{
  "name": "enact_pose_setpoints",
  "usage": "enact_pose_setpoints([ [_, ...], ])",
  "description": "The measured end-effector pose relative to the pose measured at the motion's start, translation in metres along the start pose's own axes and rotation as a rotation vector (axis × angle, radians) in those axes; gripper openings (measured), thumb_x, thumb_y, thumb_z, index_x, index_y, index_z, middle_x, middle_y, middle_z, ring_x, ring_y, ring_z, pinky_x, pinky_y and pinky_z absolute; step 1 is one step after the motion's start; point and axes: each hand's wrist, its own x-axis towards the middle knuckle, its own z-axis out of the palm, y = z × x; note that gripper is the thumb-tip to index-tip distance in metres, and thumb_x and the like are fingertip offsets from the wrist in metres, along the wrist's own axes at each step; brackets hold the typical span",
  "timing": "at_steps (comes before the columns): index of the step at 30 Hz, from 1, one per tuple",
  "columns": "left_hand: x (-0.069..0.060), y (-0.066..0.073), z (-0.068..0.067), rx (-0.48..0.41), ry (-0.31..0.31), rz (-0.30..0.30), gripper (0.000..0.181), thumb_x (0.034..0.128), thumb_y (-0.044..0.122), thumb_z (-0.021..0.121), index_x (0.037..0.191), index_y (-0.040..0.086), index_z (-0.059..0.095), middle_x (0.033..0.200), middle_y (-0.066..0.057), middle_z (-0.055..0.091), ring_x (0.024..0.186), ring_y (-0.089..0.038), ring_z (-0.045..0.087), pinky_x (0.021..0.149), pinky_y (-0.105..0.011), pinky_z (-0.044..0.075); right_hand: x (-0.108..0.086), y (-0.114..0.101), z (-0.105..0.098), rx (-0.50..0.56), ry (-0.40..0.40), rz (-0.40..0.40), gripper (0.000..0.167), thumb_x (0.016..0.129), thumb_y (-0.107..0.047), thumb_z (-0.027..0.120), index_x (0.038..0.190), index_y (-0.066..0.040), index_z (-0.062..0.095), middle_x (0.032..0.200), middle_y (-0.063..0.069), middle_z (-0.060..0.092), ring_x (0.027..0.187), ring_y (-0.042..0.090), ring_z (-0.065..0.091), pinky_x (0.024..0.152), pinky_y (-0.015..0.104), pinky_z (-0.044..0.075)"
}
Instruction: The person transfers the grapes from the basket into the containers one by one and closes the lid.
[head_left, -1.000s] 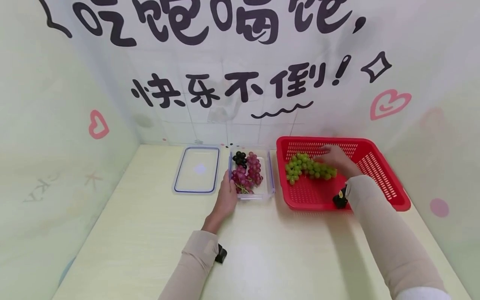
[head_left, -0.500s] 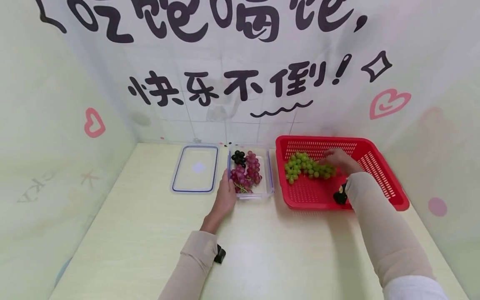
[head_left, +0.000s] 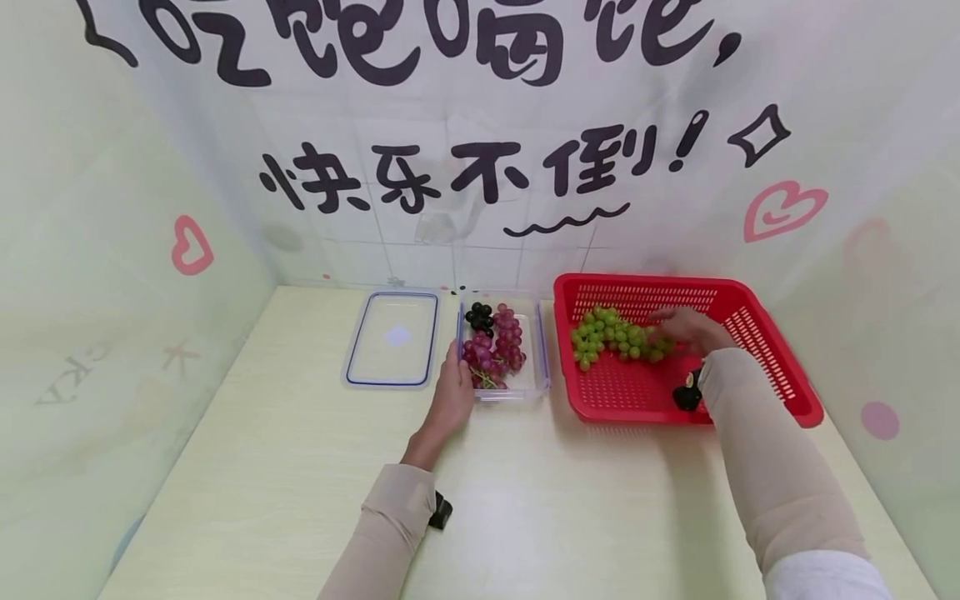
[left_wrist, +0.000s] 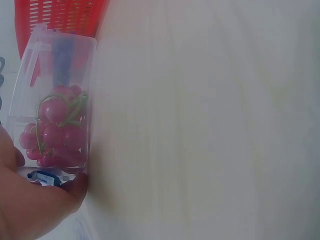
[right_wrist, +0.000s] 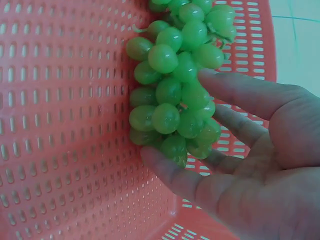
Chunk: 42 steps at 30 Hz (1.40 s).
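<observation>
In the head view my left hand (head_left: 450, 392) is at the left side of a clear plastic food container (head_left: 534, 346). It grips that side wall, one fingertip near the rim and another low by the table, as the left wrist view shows. Inside lie purple-red grapes (head_left: 495, 350) and a small dark bunch (head_left: 478, 317). My right hand (head_left: 686, 327) reaches into the red basket (head_left: 622, 404). Its spread fingers and thumb (right_wrist: 245, 92) stand around the end of a green grape bunch (right_wrist: 170, 100), the fingertips at the grapes, the palm apart from them.
A clear lid (head_left: 393, 342) with a blue seal lies flat left of the container. The basket's raised, slotted walls surround the green grapes. Behind the pale table (head_left: 300, 467) stands a printed wall (head_left: 337, 242), with further walls at both sides.
My right hand has shifted slightly to the right along the green grapes. My left hand, the container and the lid have stayed in place.
</observation>
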Motion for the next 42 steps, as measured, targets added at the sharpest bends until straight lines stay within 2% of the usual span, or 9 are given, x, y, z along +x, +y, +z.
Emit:
enact_pose_setpoints([
  [1,0.0,0.0,0.0,0.0,0.0,-0.002,0.053,0.1091,0.014,0.022,0.159,0.006,0.008,0.158,-0.026,0.024,0.144,-0.036,0.032,0.119,-0.05,0.028,0.001,0.001,-0.001,-0.009,-0.007,-0.002,0.064,0.099,-0.013,0.055,0.156,-0.004,0.026,0.157,0.028,0.025,0.141,0.046,0.029,0.112,0.059,0.036],
  [6,0.0,0.001,-0.001,0.006,0.004,0.001,0.053,0.1088,0.013,0.023,0.159,0.005,0.008,0.159,-0.026,0.023,0.145,-0.036,0.029,0.119,-0.05,0.026,0.006,0.008,0.002,-0.032,0.001,-0.025,0.061,0.098,-0.012,0.055,0.154,0.0,0.031,0.151,0.028,0.035,0.135,0.044,0.039,0.111,0.057,0.037],
  [15,-0.002,0.003,0.0,-0.003,0.007,-0.007,0.053,0.1086,0.013,0.023,0.159,0.005,0.008,0.159,-0.026,0.022,0.144,-0.037,0.032,0.119,-0.049,0.026,0.008,0.008,0.009,-0.047,0.053,-0.016,0.059,0.096,-0.012,0.062,0.148,0.003,0.039,0.144,0.026,0.043,0.121,0.038,0.049,0.109,0.054,0.042],
  [24,-0.002,0.003,0.0,0.004,0.011,0.01,0.053,0.1087,0.012,0.024,0.158,0.002,0.008,0.157,-0.029,0.025,0.143,-0.039,0.032,0.119,-0.051,0.025,0.006,0.012,0.008,-0.142,0.075,-0.067,0.052,0.095,-0.015,0.065,0.14,0.004,0.05,0.127,0.022,0.057,0.107,0.03,0.058,0.095,0.044,0.053],
  [27,-0.002,0.002,0.0,0.007,0.015,0.01,0.053,0.1088,0.012,0.024,0.159,0.003,0.009,0.156,-0.029,0.026,0.142,-0.039,0.034,0.119,-0.051,0.027,0.007,0.014,0.008,-0.128,0.06,-0.059,0.056,0.095,-0.018,0.066,0.142,0.005,0.046,0.13,0.025,0.056,0.108,0.031,0.061,0.096,0.045,0.053],
  [32,-0.003,0.0,0.001,-0.015,0.022,0.03,0.053,0.1084,0.011,0.024,0.158,0.002,0.009,0.155,-0.029,0.028,0.124,-0.039,0.047,0.116,-0.052,0.032,0.006,0.016,0.008,-0.109,0.048,-0.083,0.062,0.095,-0.018,0.065,0.144,0.01,0.039,0.137,0.029,0.048,0.103,0.025,0.063,0.091,0.042,0.057],
  [35,-0.004,0.0,0.001,-0.015,0.021,0.037,0.053,0.1085,0.011,0.024,0.158,0.0,0.009,0.156,-0.029,0.026,0.13,-0.04,0.044,0.118,-0.052,0.029,0.004,0.016,0.007,-0.106,0.064,-0.092,0.058,0.095,-0.019,0.066,0.14,0.009,0.045,0.13,0.026,0.054,0.097,0.022,0.063,0.086,0.041,0.059],
  [38,-0.004,0.001,0.0,-0.006,0.02,0.04,0.053,0.1086,0.012,0.023,0.157,-0.001,0.008,0.157,-0.029,0.024,0.143,-0.039,0.032,0.12,-0.051,0.023,0.0,0.014,0.006,-0.105,0.079,-0.089,0.054,0.094,-0.023,0.068,0.136,0.006,0.05,0.123,0.021,0.057,0.098,0.024,0.062,0.088,0.041,0.058],
  [42,-0.004,0.002,-0.001,0.001,0.018,0.041,0.053,0.1088,0.013,0.023,0.158,0.0,0.009,0.158,-0.028,0.023,0.146,-0.038,0.027,0.121,-0.049,0.022,-0.003,0.011,0.003,-0.076,0.095,-0.084,0.055,0.093,-0.027,0.069,0.137,0.001,0.05,0.13,0.019,0.053,0.108,0.03,0.058,0.093,0.044,0.056],
])
